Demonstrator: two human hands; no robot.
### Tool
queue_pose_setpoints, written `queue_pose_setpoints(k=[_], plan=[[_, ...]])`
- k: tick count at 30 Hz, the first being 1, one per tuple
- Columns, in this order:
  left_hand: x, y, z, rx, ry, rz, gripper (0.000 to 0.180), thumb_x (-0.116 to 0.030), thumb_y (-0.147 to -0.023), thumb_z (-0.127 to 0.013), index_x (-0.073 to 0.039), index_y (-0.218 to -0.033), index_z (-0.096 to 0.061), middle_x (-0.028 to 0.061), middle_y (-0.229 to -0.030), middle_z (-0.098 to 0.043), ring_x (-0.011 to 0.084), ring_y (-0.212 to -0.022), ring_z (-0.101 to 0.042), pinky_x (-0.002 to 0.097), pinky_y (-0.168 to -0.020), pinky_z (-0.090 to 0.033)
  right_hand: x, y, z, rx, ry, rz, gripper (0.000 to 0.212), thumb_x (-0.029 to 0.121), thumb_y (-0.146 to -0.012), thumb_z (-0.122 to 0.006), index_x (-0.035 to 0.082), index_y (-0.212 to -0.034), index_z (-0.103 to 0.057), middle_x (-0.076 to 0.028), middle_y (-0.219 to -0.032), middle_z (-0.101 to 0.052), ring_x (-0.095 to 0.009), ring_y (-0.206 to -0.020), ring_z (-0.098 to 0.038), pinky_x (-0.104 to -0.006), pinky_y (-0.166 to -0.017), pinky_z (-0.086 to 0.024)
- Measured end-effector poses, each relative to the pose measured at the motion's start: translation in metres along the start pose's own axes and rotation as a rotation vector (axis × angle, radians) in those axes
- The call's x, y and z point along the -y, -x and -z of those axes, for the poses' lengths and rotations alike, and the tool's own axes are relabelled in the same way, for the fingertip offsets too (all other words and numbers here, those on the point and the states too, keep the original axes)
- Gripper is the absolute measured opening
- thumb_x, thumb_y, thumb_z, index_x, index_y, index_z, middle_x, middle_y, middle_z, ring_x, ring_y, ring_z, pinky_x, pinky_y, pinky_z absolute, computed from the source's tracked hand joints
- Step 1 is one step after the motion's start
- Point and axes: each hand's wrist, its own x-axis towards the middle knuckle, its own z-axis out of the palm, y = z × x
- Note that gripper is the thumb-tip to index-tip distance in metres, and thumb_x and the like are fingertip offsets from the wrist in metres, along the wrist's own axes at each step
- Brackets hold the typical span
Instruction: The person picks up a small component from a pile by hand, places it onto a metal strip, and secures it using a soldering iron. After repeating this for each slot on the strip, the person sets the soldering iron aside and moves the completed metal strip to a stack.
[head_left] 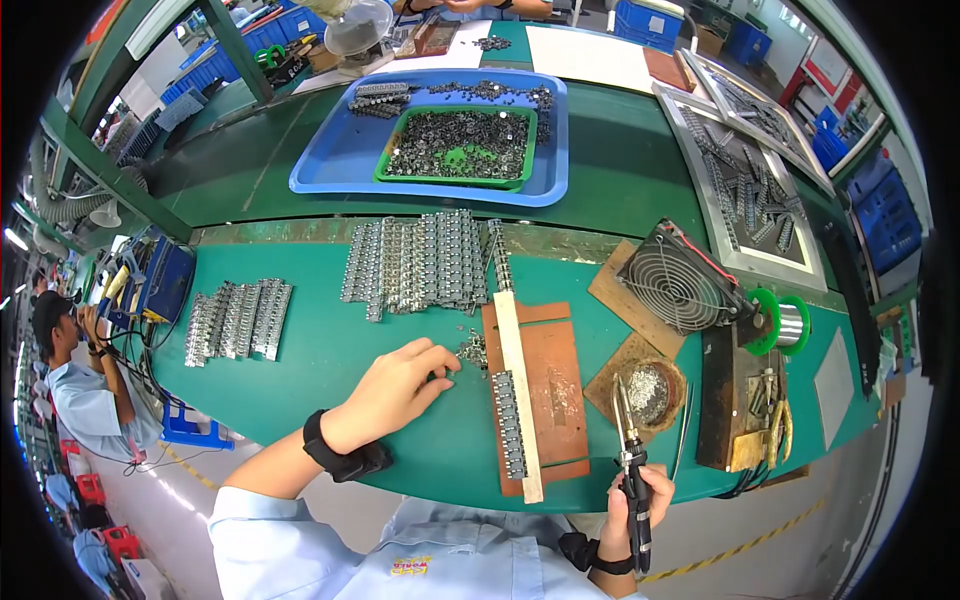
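My right hand (pixel 650 492) is wrapped round the black handle of a soldering iron (pixel 633 450). The iron's metal tip points away from me, over the edge of a round dish of silvery bits (pixel 650 392). My left hand (pixel 405 388) is closed, its fingers curled beside a small pile of tiny metal parts (pixel 472 348); what they hold, if anything, is hidden. Right of that pile, a strip of small components (pixel 508 425) lies along a pale wooden bar (pixel 518 400) on a reddish-brown board (pixel 558 400).
Stacked component strips (pixel 415 262) lie beyond my left hand, with more strips (pixel 238 320) at left. A fan (pixel 680 280), solder spool (pixel 780 322) and tool block (pixel 728 400) stand at right. Behind, a blue tray (pixel 335 165) holds a green tray (pixel 455 184) of small parts.
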Motion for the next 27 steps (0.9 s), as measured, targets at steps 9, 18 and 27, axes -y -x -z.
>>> queue_pose_setpoints(k=[9, 18, 27], plan=[[-0.018, -0.012, 0.001, 0.017, 0.08, 0.03, 0.012, -0.002, -0.075, -0.06, -0.002, -0.085, -0.053, 0.0096, -0.078, -0.057, 0.0213, -0.067, -0.059, 0.0306, -0.059, -0.047, -0.008, -0.004, -0.007, 0.017, 0.019, -0.029, 0.037, 0.019, -0.076, -0.062, 0.006, -0.104, -0.041, -0.008, -0.083, -0.04, -0.013, -0.065, -0.044, -0.0225, -0.056, -0.037], [-0.002, -0.018, -0.013, 0.206, 1.028, 0.381, 0.007, 0.002, -0.081, -0.056, 0.001, -0.086, -0.052, 0.0055, -0.083, -0.059, 0.0124, -0.075, -0.06, 0.0224, -0.067, -0.049, -0.011, -0.001, -0.007, 0.005, 0.028, -0.033, 0.038, 0.019, -0.075, -0.063, 0.005, -0.102, -0.041, -0.008, -0.083, -0.041, -0.013, -0.063, -0.044, -0.022, -0.053, -0.037], [-0.003, -0.015, -0.031, 0.124, 1.089, 0.347, 0.008, -0.002, -0.082, -0.057, 0.0, -0.087, -0.051, 0.0043, -0.083, -0.059, 0.0105, -0.08, -0.06, 0.0217, -0.07, -0.049, -0.011, -0.005, -0.009, 0.006, 0.062, -0.042, 0.038, 0.018, -0.074, -0.063, 0.005, -0.101, -0.041, -0.008, -0.082, -0.04, -0.013, -0.061, -0.044, -0.0219, -0.051, -0.038]])
